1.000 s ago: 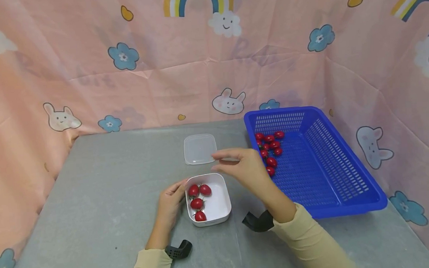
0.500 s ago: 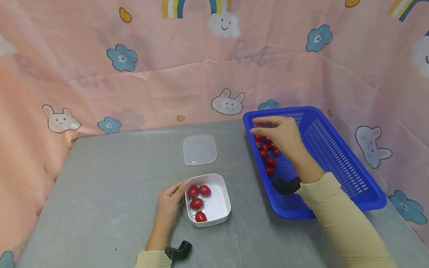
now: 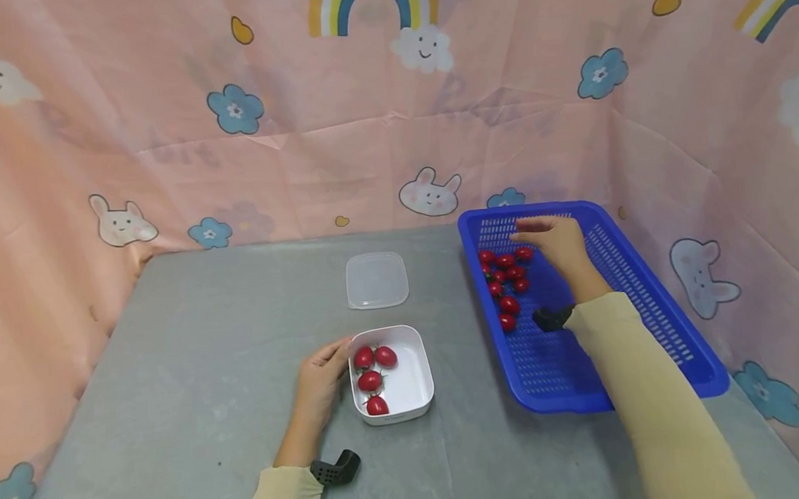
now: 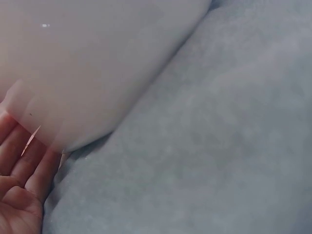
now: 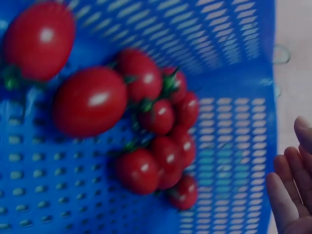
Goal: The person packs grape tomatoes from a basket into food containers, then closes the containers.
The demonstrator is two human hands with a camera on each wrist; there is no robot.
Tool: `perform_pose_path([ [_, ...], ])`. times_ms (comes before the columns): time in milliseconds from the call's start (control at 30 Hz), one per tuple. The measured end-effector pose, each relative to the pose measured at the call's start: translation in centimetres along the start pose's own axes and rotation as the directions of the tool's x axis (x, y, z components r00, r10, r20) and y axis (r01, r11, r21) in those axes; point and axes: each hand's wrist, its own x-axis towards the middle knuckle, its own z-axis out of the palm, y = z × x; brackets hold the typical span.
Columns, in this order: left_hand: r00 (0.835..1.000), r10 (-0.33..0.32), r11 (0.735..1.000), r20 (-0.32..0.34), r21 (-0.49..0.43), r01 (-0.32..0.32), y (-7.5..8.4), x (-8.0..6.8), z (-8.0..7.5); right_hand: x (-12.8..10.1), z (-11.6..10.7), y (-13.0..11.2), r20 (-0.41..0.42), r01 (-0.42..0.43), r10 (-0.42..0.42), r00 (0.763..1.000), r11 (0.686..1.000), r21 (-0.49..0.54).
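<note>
In the head view, a white square container [image 3: 413,373] holds several cherry tomatoes [image 3: 369,381] along its left side. My left hand [image 3: 317,382] touches the container's left wall near the far corner. The left wrist view shows its fingers [image 4: 36,163] lying fairly straight against that wall. Over the far part of a blue plastic basket [image 3: 524,378], my right hand [image 3: 558,243] is held above the surface, thumb and fingers apart and nothing between them. Several more tomatoes [image 5: 90,102] with green stems lie along the basket's left side, close to the right hand.
A translucent lid [image 3: 377,281] lies flat on the grey table [image 3: 210,380] behind the container. The basket's raised rim stands between the container and the tomatoes in it. A pink patterned cloth [image 3: 339,132] hangs at the back and both sides.
My right hand has moved from above the container's far right corner rightward to over the basket. The left hand and the container have stayed in place.
</note>
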Motion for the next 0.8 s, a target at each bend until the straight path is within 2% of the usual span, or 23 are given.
perform_pose_path([
  [367,1.000,-0.012,1.000,0.001,-0.014,0.012,0.0,0.1,0.1,1.5,0.3,2.3,0.000,-0.071,0.071,0.997,0.997,0.021],
  [533,1.000,-0.020,1.000,-0.001,-0.012,0.020,0.1,0.1,0.1,2.3,0.7,3.3,-0.029,-0.113,0.114,0.993,0.993,0.026],
  [800,1.000,-0.022,1.000,-0.009,0.017,0.022,0.2,0.0,0.0,3.3,1.4,4.6,-0.046,-0.100,0.100,0.994,0.995,-0.001],
])
